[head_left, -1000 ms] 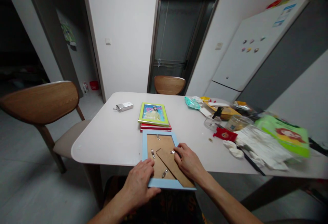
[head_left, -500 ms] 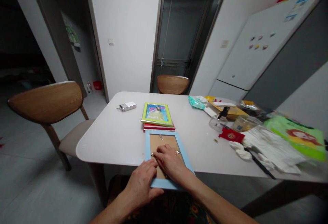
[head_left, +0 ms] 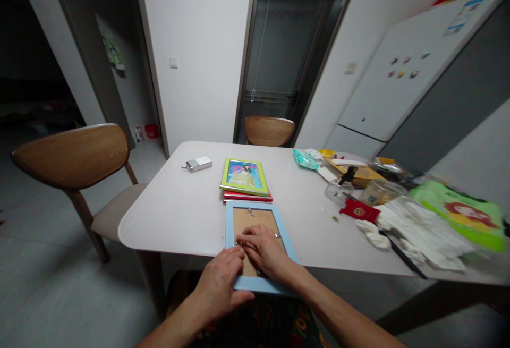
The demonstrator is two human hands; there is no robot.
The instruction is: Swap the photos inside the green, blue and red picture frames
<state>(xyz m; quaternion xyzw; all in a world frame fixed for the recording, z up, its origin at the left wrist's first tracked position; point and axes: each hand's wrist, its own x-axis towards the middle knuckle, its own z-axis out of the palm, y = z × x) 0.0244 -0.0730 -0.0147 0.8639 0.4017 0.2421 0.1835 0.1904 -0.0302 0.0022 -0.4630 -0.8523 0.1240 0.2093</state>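
Left hand (head_left: 223,272), thumb spread, apparently steadies the overhanging blue frame (head_left: 257,284) beneath it; right hand (head_left: 263,248), just beside, curls over the backing (head_left: 262,218), whether pinching cannot be told.

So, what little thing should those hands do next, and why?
I'd probably turn the left-side metal clip with the right hand, while the left hand steadies the blue frame. The right fingers are bunched at that mostly hidden clip, and the frame lies back up, jutting past the edge of the table, so it might tip.
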